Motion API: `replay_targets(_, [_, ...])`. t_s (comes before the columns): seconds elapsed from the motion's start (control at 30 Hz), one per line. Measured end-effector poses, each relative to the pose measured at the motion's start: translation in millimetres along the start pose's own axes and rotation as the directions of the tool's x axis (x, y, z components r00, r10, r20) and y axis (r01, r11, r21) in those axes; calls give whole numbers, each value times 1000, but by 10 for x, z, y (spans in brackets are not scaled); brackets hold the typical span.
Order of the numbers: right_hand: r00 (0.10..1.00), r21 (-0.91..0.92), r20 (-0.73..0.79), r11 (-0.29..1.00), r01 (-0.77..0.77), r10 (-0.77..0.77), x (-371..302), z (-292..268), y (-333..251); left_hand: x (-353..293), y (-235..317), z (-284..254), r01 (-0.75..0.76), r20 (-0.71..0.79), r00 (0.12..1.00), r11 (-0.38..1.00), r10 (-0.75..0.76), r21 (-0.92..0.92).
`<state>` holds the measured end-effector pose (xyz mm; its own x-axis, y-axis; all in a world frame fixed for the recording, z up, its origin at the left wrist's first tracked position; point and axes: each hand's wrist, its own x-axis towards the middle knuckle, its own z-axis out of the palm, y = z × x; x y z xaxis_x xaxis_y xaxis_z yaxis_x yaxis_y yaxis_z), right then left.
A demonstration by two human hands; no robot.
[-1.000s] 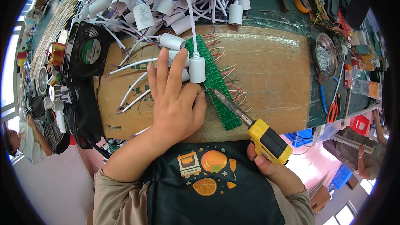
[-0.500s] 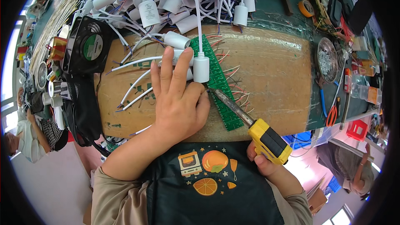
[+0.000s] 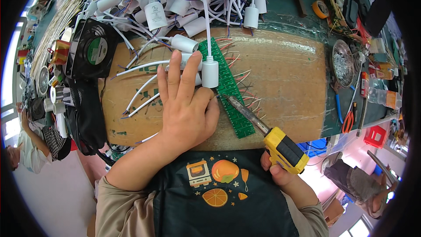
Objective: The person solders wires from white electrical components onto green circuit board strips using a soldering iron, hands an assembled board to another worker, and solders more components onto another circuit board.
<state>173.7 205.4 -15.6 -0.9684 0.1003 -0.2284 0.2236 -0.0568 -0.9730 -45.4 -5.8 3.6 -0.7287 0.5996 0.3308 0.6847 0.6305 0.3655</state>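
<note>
My right hand (image 3: 276, 166) grips a yellow and black soldering gun (image 3: 286, 150) by its handle. The gun's metal tip touches or nearly touches a long green circuit board (image 3: 232, 101) that lies slanted on the cardboard. Beside that tip, thumb and index finger of my left hand (image 3: 189, 107) are pinched at the board's left edge; what they hold is too small to make out. Its other fingers stretch over a white cylindrical socket (image 3: 186, 61) with a cable. A second white socket (image 3: 210, 74), its cable running away from me, lies across the board. Thin red and white wires (image 3: 243, 77) stick out along the board's right edge.
A pile of white cabled sockets (image 3: 155, 15) fills the far side. A black fan (image 3: 91, 50) stands left on the cardboard sheet (image 3: 289, 83). To the right are a metal dish (image 3: 343, 63), pliers (image 3: 339, 107) and orange tape (image 3: 320, 9). Other people sit nearby.
The soldering gun has shifted very slightly to the right. My left hand stays pinched at the board. A person at the right has moved.
</note>
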Motion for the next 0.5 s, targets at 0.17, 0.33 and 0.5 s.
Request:
replay_targets(0.17, [1000,52,2,999,-11,11,13,11,-7,-2,-5,8,-2,-1,1000,1000,2,-8])
replay_targets(0.33, [999,80,-7,996,-33,33,21,24,-34,-1,-6,7,-2,10,1000,1000,2,-11])
replay_targets(0.5, [1000,57,13,998,-24,23,34,19,-31,-2,-9,-7,2,27,1000,1000,-2,0])
